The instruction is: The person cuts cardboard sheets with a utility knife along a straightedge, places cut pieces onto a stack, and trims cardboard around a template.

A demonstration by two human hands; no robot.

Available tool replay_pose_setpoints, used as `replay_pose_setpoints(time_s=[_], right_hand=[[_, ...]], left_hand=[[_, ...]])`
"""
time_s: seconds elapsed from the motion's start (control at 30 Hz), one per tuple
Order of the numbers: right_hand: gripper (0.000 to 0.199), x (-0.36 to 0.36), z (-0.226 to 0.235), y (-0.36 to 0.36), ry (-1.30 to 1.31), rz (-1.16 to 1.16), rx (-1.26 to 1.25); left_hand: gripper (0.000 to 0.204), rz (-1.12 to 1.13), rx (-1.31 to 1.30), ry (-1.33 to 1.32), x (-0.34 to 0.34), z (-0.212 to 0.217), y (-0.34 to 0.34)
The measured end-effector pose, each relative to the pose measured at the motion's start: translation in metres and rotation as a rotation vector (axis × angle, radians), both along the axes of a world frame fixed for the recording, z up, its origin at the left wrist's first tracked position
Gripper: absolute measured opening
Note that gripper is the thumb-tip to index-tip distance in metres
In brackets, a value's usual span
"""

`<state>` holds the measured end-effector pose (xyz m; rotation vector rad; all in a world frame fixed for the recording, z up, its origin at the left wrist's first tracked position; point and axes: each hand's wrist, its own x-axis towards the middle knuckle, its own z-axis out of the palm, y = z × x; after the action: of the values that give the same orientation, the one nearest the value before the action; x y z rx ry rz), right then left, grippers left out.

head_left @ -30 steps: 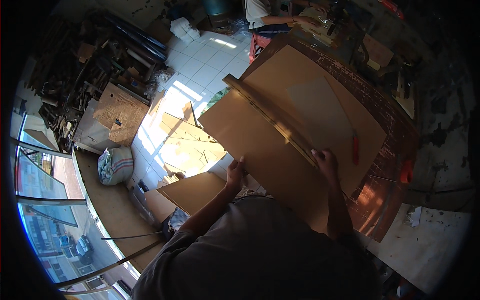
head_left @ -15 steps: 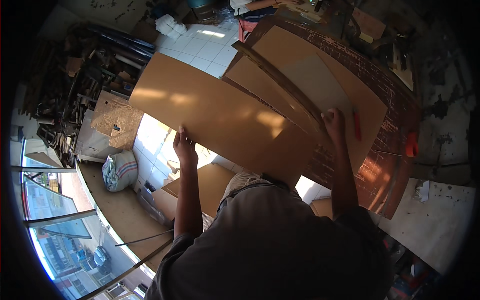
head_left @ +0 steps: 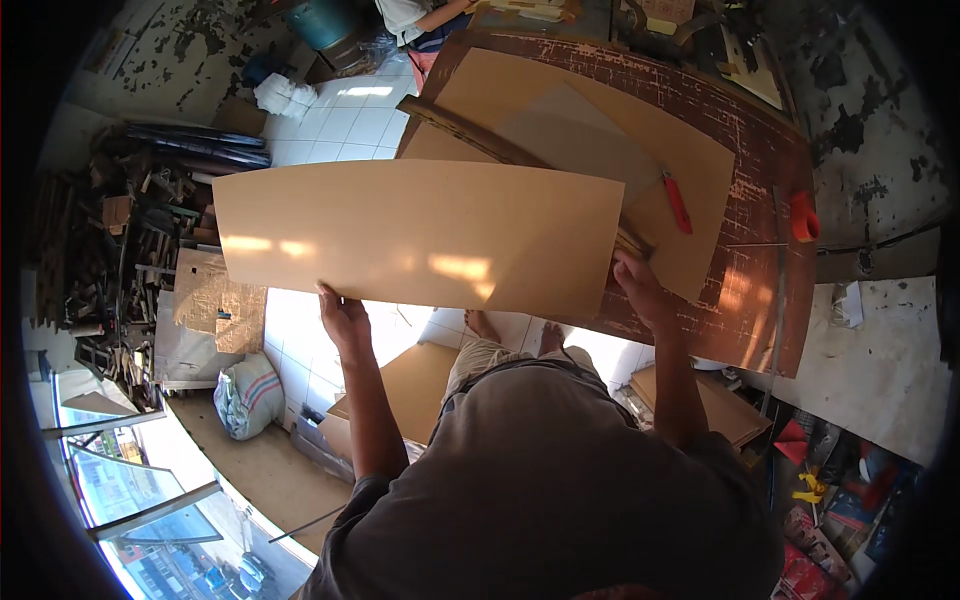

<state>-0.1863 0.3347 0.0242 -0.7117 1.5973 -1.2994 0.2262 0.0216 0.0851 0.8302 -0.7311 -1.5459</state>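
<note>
A long brown cardboard sheet is held up in front of me, tilted, with sunlight patches on it. My left hand pinches its near edge toward the left, thumb on top. At its right end, my right hand grips the edge, some fingers hidden. Behind it, a larger cardboard sheet lies on the reddish-brown worktable, with a grey sheet on top. A long wooden strip crosses these, partly covered by the held sheet. A red utility knife lies right of the strip.
An orange-red tape roll sits at the table's right edge. Scrap wood is piled at left, near a stuffed white sack. More cardboard lies low by my legs. Another person is at the far side.
My right hand has left the wooden strip and now grips the sheet's right end. The sheet has lifted away from the table edge and turned more level across my view.
</note>
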Motion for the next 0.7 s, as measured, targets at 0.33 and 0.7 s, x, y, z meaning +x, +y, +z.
replay_pose_setpoints(time_s=[0.33,0.7], right_hand=[[0.042,0.01,0.045,0.078,-0.321,-0.51,-0.283],[0.027,-0.051,0.069,0.332,0.109,-0.599,-0.415]], left_hand=[[0.041,-0.376,0.114,0.267,-0.066,-0.019,0.033],[0.025,0.06,0.499,0.212,-0.025,-0.108,0.002]])
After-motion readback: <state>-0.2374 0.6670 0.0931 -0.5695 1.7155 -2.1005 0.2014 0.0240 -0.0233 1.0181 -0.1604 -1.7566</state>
